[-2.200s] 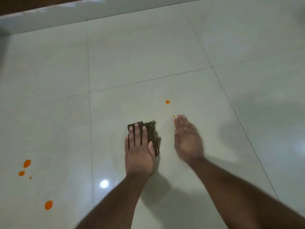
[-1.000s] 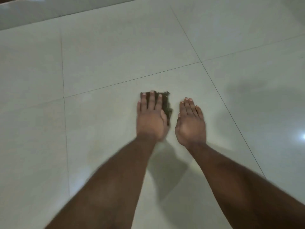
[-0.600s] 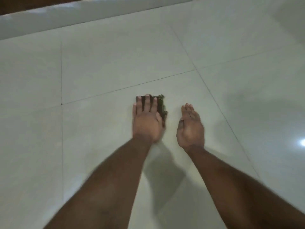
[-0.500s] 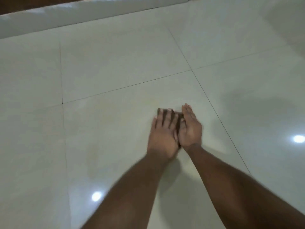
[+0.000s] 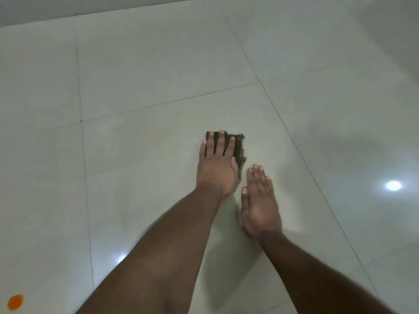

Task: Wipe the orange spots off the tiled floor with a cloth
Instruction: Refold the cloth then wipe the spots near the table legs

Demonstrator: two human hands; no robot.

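Note:
A dark brown folded cloth [image 5: 238, 148] lies flat on the pale tiled floor [image 5: 140, 71], near the middle of the view. My left hand [image 5: 216, 167] presses down on it, fingers spread over its top; only the cloth's far edge and right side show. My right hand [image 5: 259, 201] rests flat on the floor just right of and nearer than the cloth, fingers together, holding nothing. One orange spot [image 5: 15, 302] sits at the bottom left corner of the view. I see no orange spots on the tile around the cloth.
Dark grout lines cross the glossy floor. Bright light reflections [image 5: 393, 185] shine at the right and near my left forearm. A pale raised edge or wall base [image 5: 45, 10] runs along the top left. A soft shadow lies at the right.
My left hand has slid the cloth away from my right hand, forward and a little left. The two small orange spots seen earlier near my hands are gone. An orange spot now shows at bottom left.

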